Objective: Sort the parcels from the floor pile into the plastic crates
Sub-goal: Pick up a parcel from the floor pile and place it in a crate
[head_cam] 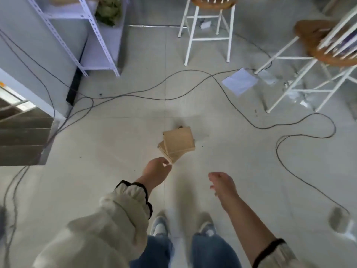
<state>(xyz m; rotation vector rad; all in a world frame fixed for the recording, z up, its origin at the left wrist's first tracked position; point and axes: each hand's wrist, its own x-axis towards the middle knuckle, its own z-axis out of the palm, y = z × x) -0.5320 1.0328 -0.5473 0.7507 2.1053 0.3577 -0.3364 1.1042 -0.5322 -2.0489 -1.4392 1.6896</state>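
Tiled floor [116, 144], shelf [100, 60] off to the left. Left hand [156, 172] stretches forward and down, fingers [165, 165] loosely extended, tips right at the near corner of the two stacked parcels [178, 142], likely after the lower one. Right hand [222, 185] hangs alongside, fingers spread, holding nothing, probably for balance. No crates in view.

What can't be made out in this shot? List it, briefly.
Head view:
- Plastic crates: none in frame.
- Lower parcel: mostly covered by the top parcel; labels too small.
- Left hand: motion blur hides whether its fingertips touch the lower parcel's corner.
- Wooden chair: blurred, cut off by the right edge.
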